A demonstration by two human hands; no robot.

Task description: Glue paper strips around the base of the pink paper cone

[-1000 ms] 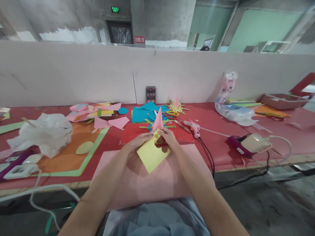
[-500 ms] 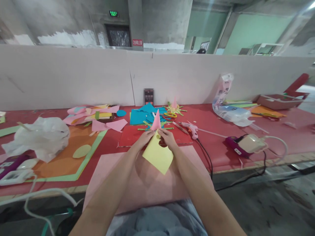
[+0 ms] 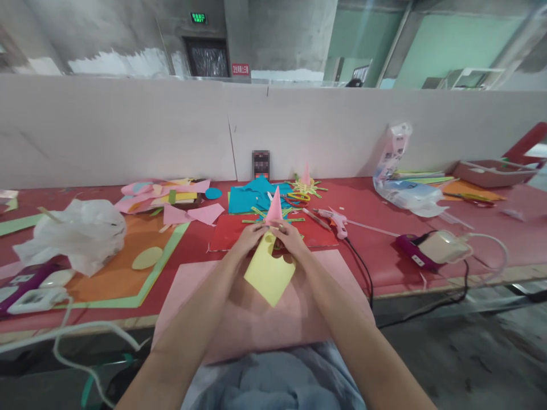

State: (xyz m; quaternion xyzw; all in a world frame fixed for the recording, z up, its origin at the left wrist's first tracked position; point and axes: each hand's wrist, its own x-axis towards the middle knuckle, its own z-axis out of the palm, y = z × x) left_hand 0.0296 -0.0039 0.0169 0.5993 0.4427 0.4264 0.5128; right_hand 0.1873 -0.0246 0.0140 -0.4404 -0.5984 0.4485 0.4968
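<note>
Both of my hands pinch the top of a yellow paper sheet (image 3: 268, 274), which hangs down over a large pink sheet (image 3: 239, 319) at the table's front edge. My left hand (image 3: 248, 239) grips the sheet's upper left corner, fingers closed. My right hand (image 3: 290, 239) grips the upper right part, fingers closed too. The yellow sheet has rounded cut-outs along its top edge. Just beyond my fingertips a pink paper cone (image 3: 274, 207) stands upright on a red sheet (image 3: 226, 233).
A white glue gun (image 3: 337, 221) with a black cord lies right of the red sheet. Blue paper (image 3: 252, 199), yellow scissors (image 3: 298, 197) and scraps lie behind. A crumpled plastic bag (image 3: 81, 233) and orange sheet (image 3: 111, 267) sit at left, a purple device (image 3: 410, 250) at right.
The yellow sheet has turned slightly in my hands and its lower corner has swung; my fingers have shifted along its top edge. The camera moved a little.
</note>
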